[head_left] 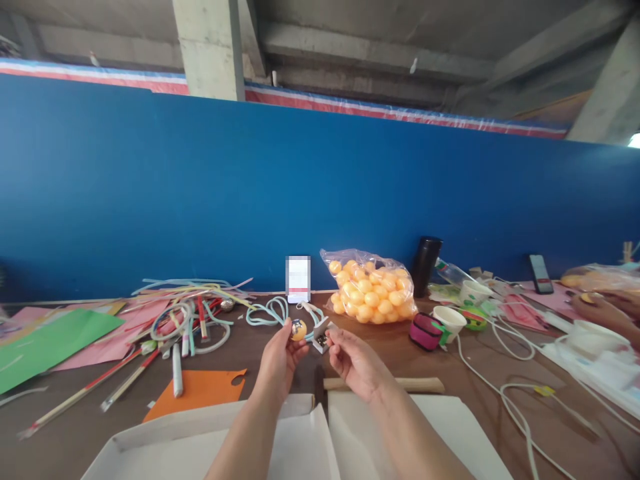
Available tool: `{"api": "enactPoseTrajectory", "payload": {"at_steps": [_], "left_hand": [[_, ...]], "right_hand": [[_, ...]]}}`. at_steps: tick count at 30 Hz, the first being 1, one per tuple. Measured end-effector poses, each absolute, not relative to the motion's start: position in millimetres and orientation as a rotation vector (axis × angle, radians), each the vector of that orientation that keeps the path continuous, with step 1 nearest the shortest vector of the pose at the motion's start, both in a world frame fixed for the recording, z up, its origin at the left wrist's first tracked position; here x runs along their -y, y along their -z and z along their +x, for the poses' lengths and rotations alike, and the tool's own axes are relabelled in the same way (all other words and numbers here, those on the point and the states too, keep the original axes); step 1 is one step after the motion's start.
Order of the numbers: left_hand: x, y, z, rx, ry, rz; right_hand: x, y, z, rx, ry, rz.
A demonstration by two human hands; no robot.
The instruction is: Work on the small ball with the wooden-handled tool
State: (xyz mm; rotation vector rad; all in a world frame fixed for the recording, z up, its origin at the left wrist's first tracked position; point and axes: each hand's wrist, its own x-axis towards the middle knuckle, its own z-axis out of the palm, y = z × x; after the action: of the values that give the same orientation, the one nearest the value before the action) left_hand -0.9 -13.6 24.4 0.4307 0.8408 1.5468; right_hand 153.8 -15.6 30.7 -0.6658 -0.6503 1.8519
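My left hand is closed around an orange ball, the size of a table tennis ball, with shiny, dark-looking bits on its side facing me. Beside it, a small pale box stands open, its flap tilted up, with tiny gold-coloured pieces inside that are too small to name surely. The fingertips of my right hand are pinched at the box's right edge, the other fingers curled in. Both hands are over the table, close together. Behind them lie pale blue tubes.
A clear bag of orange balls sits behind my right hand. A wooden-handled tool and white cardboard lie nearest me. Sticks and tubes pile up left; cups, cables and another person's hand are right.
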Motion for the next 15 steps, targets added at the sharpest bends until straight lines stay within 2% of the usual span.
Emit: {"api": "enactPoseTrajectory", "payload": {"at_steps": [15], "left_hand": [[13.7,-21.9,-0.2,-0.912,-1.536,0.418]], "right_hand": [[5.8,-11.9,152.8,0.226,-1.988,-0.597]]}}
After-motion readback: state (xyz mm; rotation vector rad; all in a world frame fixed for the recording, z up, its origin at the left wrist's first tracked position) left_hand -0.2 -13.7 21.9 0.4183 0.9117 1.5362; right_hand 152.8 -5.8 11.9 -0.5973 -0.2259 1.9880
